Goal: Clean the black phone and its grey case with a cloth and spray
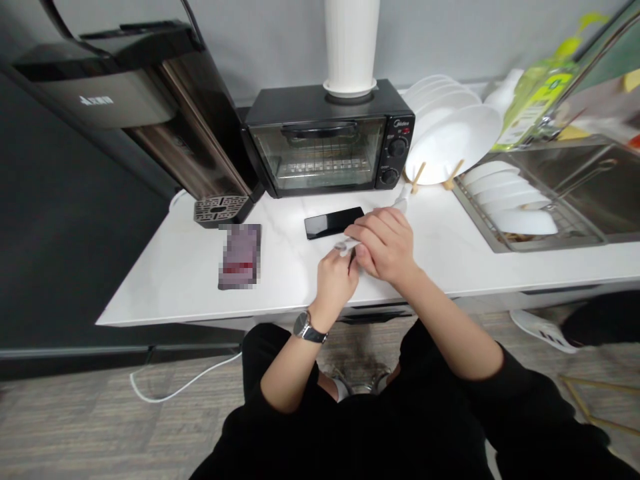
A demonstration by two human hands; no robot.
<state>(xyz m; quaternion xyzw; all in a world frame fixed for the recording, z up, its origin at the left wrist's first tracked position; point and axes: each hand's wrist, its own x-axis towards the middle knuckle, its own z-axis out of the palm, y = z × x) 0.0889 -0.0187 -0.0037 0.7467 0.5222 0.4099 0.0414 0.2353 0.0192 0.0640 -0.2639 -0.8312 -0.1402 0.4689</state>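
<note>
Head view: left hand (334, 280) and right hand (387, 245) meet over the tabletop (190, 267), fingers closed around a white utensil (344, 247), with a phone (334, 222) just beyond.

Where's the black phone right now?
In the head view, the black phone lies flat on the white counter, in front of the toaster oven, beside the right hand.

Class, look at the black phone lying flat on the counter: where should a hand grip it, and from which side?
Pinch the black phone across its two long edges near the middle, coming from above: it lies flat with both edges free. The right hand and left hand clasp a small white item.
</note>
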